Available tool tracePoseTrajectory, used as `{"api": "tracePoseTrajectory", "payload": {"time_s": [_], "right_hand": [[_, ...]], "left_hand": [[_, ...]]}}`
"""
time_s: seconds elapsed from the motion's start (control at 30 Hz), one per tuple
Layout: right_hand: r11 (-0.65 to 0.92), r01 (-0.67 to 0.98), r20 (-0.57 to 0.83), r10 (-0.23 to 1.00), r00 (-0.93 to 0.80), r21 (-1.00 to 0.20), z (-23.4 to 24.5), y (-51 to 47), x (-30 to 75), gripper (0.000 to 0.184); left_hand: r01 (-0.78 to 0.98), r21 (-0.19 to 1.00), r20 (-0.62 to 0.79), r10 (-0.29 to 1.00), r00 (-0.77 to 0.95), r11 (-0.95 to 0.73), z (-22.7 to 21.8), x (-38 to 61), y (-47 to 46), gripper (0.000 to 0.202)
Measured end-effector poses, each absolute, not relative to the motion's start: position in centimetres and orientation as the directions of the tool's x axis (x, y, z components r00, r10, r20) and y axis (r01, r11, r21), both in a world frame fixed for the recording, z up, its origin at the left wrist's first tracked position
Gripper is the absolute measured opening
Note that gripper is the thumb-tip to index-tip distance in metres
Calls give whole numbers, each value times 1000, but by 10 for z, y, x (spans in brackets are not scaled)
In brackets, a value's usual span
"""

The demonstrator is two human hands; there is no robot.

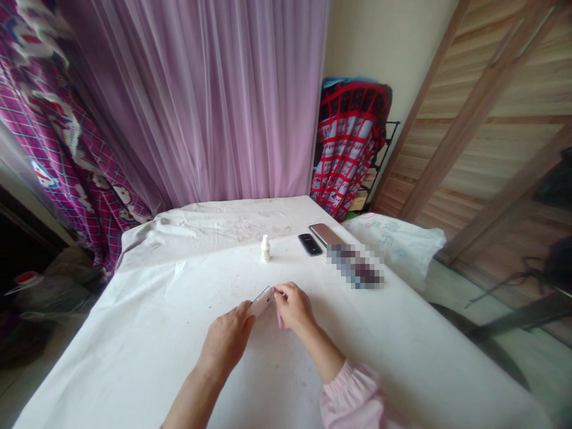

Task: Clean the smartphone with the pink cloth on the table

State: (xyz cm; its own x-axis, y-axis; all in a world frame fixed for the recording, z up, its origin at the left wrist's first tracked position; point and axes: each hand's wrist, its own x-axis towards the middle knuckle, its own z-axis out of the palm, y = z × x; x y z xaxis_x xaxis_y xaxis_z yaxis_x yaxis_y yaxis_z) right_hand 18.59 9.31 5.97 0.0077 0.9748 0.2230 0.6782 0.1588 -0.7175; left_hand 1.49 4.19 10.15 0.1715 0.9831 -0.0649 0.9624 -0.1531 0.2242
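My left hand [227, 341] is closed around a slim white phone [261, 302], holding it tilted on edge above the white table cover [147, 333]. My right hand [292, 307] is closed too, its fingers pinched against the phone's far end with a bit of pink cloth [280, 320] showing beneath the palm. Both hands meet at the middle of the table. A small white bottle [265, 248] stands upright a little beyond them.
A small dark phone [310, 244] and a larger bronze phone [325, 234] lie at the table's far right. A white sack [397, 241] sits off the right edge. Purple curtains [201, 101] hang behind, and wooden doors [491, 119] stand to the right.
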Motion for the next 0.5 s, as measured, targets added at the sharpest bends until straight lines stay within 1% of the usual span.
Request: {"api": "tracePoseTrajectory", "payload": {"time_s": [0.1,0.17,0.23,0.37,0.5], "right_hand": [[185,623,243,970,9,-760,59,94,184,20],[207,585,262,965,9,-784,59,95,182,21],[237,564,292,956,8,-791,60,95,181,22],[300,577,360,933,-11,-760,61,95,180,21],[354,645,418,907,-59,-677,64,93,182,22]], "left_hand": [[904,416,31,995,97,-101,80,-13,24,33],[815,561,123,988,91,-144,67,-24,16,40],[725,670,165,984,63,-158,58,-28,13,46],[566,814,157,988,9,-134,54,-24,12,52],[402,913,79,997,5,-75,59,-19,11,59]]}}
